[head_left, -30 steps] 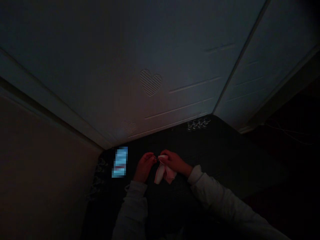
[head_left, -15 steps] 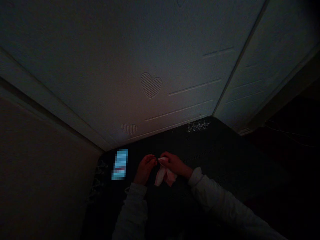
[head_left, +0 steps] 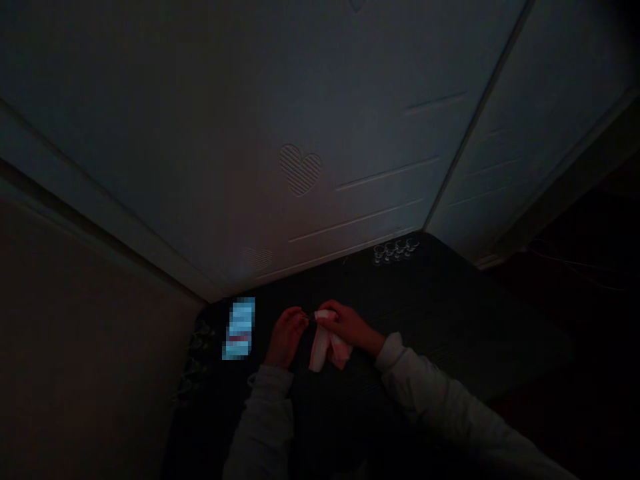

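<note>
The scene is very dark. My right hand (head_left: pixel 353 327) is closed around a pale pink cloth (head_left: pixel 325 343) that hangs down from its fingers over a black table (head_left: pixel 450 313). My left hand (head_left: pixel 287 333) sits just left of it, fingertips pinched together close to the top of the cloth, holding something too small and dim to name. Both arms wear light grey sleeves.
A glowing phone screen (head_left: pixel 240 328) lies on the table left of my hands. A row of small clear glasses (head_left: pixel 397 250) stands at the table's far edge against a white panelled wall with heart shapes (head_left: pixel 300 168). More glass items (head_left: pixel 195 360) line the left edge.
The hands stay together in the same spot, with only slight shifts of the fingers and cloth. The view has drifted a little.
</note>
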